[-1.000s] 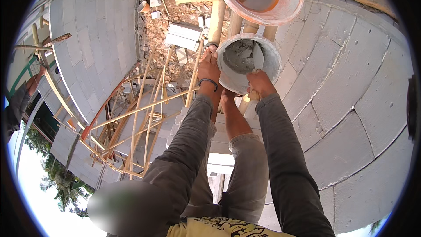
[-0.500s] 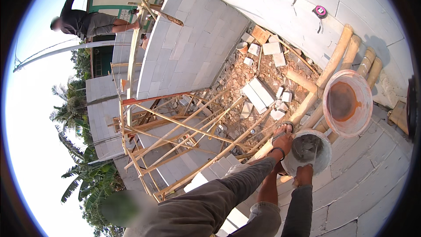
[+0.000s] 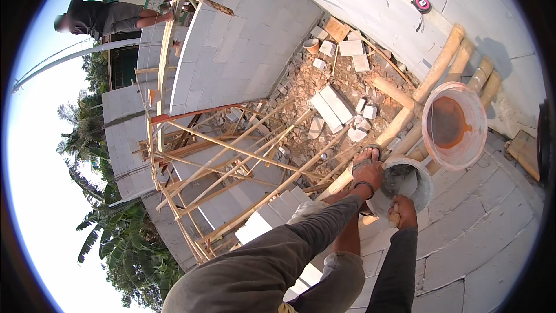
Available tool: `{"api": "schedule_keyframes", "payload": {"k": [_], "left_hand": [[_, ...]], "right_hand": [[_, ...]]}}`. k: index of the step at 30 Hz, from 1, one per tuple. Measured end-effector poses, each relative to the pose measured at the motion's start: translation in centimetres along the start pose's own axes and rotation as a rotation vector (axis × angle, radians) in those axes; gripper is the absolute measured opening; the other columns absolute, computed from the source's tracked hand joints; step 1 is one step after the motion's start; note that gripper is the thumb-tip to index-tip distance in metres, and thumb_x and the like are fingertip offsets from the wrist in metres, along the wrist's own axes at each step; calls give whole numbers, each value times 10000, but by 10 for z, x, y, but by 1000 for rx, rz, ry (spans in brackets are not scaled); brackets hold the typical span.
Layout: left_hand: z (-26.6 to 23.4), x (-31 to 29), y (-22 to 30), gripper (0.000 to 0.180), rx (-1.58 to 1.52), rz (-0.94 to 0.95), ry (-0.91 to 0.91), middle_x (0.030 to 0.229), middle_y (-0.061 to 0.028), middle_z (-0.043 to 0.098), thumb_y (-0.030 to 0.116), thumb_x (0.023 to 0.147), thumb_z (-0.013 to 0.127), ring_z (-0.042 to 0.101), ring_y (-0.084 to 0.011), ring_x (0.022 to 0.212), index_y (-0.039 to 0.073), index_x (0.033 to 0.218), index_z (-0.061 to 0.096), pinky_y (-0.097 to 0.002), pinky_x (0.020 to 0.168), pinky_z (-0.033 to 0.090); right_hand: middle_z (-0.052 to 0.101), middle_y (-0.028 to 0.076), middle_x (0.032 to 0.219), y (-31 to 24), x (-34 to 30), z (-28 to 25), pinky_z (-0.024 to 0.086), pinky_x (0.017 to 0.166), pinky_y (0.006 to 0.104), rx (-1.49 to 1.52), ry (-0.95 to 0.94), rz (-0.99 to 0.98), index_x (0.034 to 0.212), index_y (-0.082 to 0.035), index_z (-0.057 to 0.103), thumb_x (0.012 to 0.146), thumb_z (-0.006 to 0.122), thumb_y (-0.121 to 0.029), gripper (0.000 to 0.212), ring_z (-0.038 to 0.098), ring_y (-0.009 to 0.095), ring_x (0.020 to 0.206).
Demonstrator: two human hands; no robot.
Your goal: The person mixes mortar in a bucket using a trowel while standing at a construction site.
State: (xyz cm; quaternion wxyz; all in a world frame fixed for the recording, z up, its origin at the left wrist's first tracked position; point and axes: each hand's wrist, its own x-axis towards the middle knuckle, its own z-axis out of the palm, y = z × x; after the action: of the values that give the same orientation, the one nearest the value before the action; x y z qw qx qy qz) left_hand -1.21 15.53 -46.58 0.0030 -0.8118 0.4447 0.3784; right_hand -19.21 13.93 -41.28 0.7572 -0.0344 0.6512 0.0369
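A grey-white bucket [image 3: 427, 192] holding wet grey mortar [image 3: 395, 177] stands low in front of me. My left hand [image 3: 370, 176], with a dark band at the wrist, is closed on the bucket's near left rim. At the bucket's near side, my right hand [image 3: 407, 212] grips the wooden handle of a trowel [image 3: 394, 218]. Its grey blade reaches down into the mortar and is only partly distinct from it. My sandalled foot [image 3: 367, 155] rests on bamboo poles just beyond the left hand.
A pale bucket [image 3: 483, 139] with reddish-brown liquid stands right of the mortar bucket, near bamboo poles [image 3: 440, 81]. A tape measure [image 3: 421, 4] lies at the light block wall. Below are rubble, loose blocks [image 3: 331, 107] and bamboo scaffolding [image 3: 255, 153]. Another person [image 3: 110, 17] stands on scaffolding at far left.
My right hand has turned at the bucket, so the trowel's wooden handle now shows and its blade lies flatter in the mortar. The left hand stays at the rim. The whole view has shifted slightly.
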Motion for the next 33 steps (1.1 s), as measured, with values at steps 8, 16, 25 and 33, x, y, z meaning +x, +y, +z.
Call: {"api": "schedule_keyframes", "payload": {"k": [8,16,25,33], "left_hand": [[-9,1,-7,330,29,78,116,1314,-208,469,291,882,477,364,-333,1279,91,1106,614,-482,1070,201],[2,9,-21,325,-64,13,106,903,-242,615,348,895,489,580,-421,864,61,943,634,-475,752,461],[9,8,-1,340,-253,-125,-45,921,-218,636,341,899,477,597,-389,889,76,1029,644,-462,788,458],[-14,10,-12,305,-182,-161,-92,900,-188,651,242,849,585,639,-327,803,30,1066,615,-390,692,516]], "right_hand": [[600,312,861,53,-25,32,470,767,493,-1086,362,-540,976,108,456,729,509,-99,327,588,484,774],[548,65,722,23,10,36,466,393,318,428,-189,31,871,-30,520,813,588,-204,195,527,145,476],[564,102,734,63,33,7,474,417,374,-94,180,-174,871,21,506,797,573,-165,212,584,224,554],[510,61,627,56,-1,30,474,398,297,958,-295,220,811,-7,508,821,538,-108,107,526,144,481]]}}
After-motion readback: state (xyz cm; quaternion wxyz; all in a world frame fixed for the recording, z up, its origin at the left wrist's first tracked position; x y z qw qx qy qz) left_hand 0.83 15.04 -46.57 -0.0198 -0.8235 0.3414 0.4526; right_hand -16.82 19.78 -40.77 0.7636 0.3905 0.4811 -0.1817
